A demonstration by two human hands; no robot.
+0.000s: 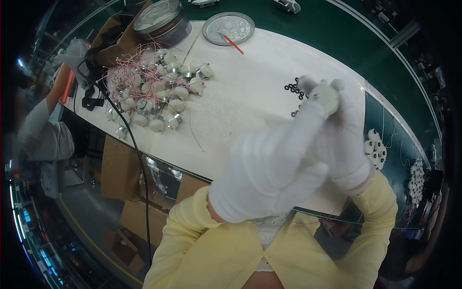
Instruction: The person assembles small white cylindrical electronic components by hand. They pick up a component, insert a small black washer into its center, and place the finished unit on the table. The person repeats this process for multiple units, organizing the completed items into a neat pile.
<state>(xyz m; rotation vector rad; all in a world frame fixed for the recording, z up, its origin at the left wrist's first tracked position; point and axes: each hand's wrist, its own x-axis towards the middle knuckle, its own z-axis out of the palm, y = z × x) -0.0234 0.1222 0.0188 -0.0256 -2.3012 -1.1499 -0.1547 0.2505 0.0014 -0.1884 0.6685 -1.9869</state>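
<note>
Both my hands wear white gloves and come together over the right part of the white table. My right hand (pixel 344 139) is closed round a small cream round motor (pixel 327 98), its flat face turned up. Across from the left reaches my left hand (pixel 276 159), smeared by motion. Its fingers extend to the motor's left edge, but whether they grip it cannot be made out. Just left of the motor lie several small black rubber rings (pixel 294 90) on the tabletop, partly covered by the hands.
A heap of cream and silver motors with pink wires (pixel 159 91) covers the table's left side. Behind it are a large round tin (pixel 163 24) and a metal lid (pixel 228 28) with a red stick (pixel 233 44). More motors (pixel 375 148) stand at right. A black cable (pixel 127 125) hangs down.
</note>
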